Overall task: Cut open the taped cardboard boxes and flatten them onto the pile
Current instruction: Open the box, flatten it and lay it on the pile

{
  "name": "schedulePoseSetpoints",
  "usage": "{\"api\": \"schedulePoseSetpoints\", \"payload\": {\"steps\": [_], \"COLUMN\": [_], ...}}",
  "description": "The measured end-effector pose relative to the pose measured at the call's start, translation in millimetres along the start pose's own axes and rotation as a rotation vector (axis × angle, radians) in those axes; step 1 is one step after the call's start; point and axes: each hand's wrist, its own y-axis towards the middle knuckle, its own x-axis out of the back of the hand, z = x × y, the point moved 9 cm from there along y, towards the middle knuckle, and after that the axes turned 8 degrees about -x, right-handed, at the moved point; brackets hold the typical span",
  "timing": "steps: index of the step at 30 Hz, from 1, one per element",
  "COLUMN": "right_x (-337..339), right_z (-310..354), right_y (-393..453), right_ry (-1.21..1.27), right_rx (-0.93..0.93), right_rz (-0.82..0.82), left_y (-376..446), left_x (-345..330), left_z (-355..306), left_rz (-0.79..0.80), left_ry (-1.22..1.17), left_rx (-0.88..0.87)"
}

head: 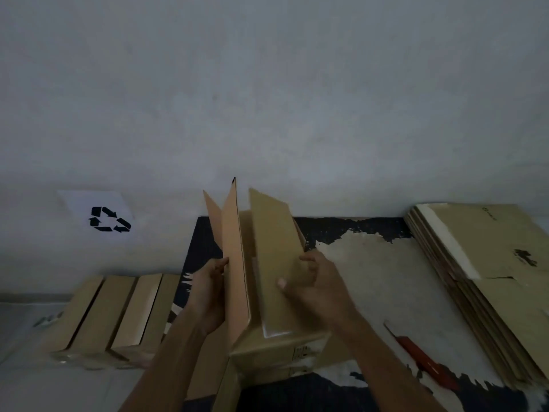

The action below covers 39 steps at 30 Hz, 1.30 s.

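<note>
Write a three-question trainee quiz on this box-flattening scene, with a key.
1. True or false: the open box has its flaps raised.
2. The red knife lies: A) in the right hand; B) on the table; C) on the flat pile.
3. Fill in: the left hand grips a ____ of the box.

Key: 1 true; 2 B; 3 flap.

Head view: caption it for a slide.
Both hands, left and right, spread the flaps of an opened cardboard box.
</note>
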Motion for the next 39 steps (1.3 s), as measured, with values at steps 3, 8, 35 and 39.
{"api": "schedulePoseSetpoints", "payload": {"steps": [3, 8, 35, 39], "right_x": [-16.2, -17.8, 12.2, 31.6], "right_z": [7.1, 7.8, -52.8, -61.9], "right_y": [2.6, 17.1, -20.3, -1.2], "right_ry": [-0.284, -0.61, 0.076, 0.054], "right_rx": [0.029, -0.012, -0.086, -0.015], "right_rz": [-0.139, -0.109, -0.044, -0.309], "left_y": [2.8, 9.7, -27.4, -38.1], "left_x": [8.3, 3.6, -36.2, -45.5], "left_z": [-3.9, 0.6, -11.9, -1.1], "left_rz": [-0.074, -0.089, 0.275, 0.409], "left_ry": [0.046, 0.12, 0.768, 1.046], "left_rx": [-0.025, -0.018, -0.214, -0.28]}}
